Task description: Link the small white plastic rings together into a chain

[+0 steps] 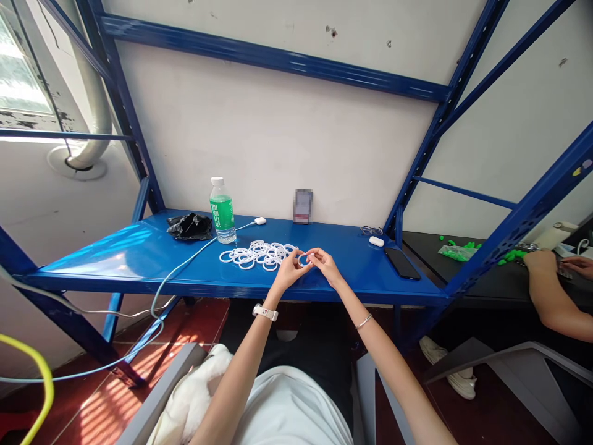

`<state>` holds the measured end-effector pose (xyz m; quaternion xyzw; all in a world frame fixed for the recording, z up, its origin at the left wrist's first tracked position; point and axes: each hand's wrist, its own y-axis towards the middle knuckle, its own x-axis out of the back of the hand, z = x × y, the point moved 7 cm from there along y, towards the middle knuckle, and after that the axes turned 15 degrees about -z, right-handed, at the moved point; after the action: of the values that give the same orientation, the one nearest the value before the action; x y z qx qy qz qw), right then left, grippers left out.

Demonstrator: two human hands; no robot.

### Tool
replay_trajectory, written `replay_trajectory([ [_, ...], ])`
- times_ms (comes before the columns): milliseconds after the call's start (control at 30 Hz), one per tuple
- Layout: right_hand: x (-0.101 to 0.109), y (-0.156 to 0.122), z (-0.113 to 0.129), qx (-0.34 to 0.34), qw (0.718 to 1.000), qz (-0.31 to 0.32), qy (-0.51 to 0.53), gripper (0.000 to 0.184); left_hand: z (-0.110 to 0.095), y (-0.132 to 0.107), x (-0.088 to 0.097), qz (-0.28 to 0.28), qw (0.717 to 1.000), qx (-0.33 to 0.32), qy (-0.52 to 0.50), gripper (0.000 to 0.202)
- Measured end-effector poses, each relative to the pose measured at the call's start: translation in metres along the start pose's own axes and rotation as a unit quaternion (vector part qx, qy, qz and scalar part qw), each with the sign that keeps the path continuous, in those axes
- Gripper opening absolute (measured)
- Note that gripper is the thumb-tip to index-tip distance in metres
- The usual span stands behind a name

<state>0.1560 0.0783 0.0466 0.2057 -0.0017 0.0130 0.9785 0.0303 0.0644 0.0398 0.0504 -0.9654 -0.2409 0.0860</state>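
Note:
My left hand (290,267) and my right hand (324,263) meet above the front of the blue shelf (139,253), both pinching one small white ring (303,259) between thumb and fingers. A pile of several white rings (257,254) lies on the shelf just left of my left hand. A watch sits on my left wrist and a thin bracelet on my right.
A green-labelled water bottle (223,211), a black crumpled bag (189,226), a white charger with cable (260,220), an earbud case (377,241), glasses (370,231) and a dark phone (401,263) lie on the shelf. Another person's arm (553,296) works at the right by green parts (512,254).

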Motion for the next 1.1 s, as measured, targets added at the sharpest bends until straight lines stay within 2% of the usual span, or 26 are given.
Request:
replay_trajectory([
  [100,0.010,0.005,-0.009,-0.003,0.999,-0.051,-0.013,0.032,0.000,0.001,0.000,-0.006,1.000,-0.014,-0.003,0.045],
  [267,0.046,0.013,-0.032,-0.030,0.971,-0.232,-0.051,0.035,0.002,0.004,0.007,-0.052,0.998,-0.018,-0.012,0.036],
  [367,0.055,0.014,-0.039,-0.032,0.962,-0.261,-0.076,0.033,0.005,0.005,0.012,-0.077,0.997,-0.008,-0.027,0.032],
  [533,0.049,0.014,-0.038,-0.010,0.963,-0.224,-0.150,0.026,0.007,0.005,0.015,-0.100,0.995,0.000,-0.027,0.027],
  [633,0.041,0.014,-0.034,0.040,0.955,-0.189,-0.224,0.025,0.006,0.005,0.015,-0.099,0.995,-0.007,-0.010,0.025],
  [767,0.029,0.011,-0.029,0.118,0.928,-0.142,-0.325,0.022,0.007,0.004,0.015,-0.100,0.995,-0.005,-0.010,0.024],
  [867,0.023,0.006,-0.020,0.164,0.901,-0.136,-0.377,0.019,0.008,0.005,0.015,-0.102,0.995,-0.004,-0.015,0.024],
  [967,0.017,0.001,-0.008,0.187,0.887,-0.128,-0.403,0.017,0.009,0.005,0.015,-0.102,0.995,-0.003,-0.017,0.023],
  [1100,-0.003,-0.008,0.007,0.239,0.874,-0.046,-0.420,0.019,0.009,0.005,0.015,-0.102,0.995,-0.002,-0.009,0.020],
])
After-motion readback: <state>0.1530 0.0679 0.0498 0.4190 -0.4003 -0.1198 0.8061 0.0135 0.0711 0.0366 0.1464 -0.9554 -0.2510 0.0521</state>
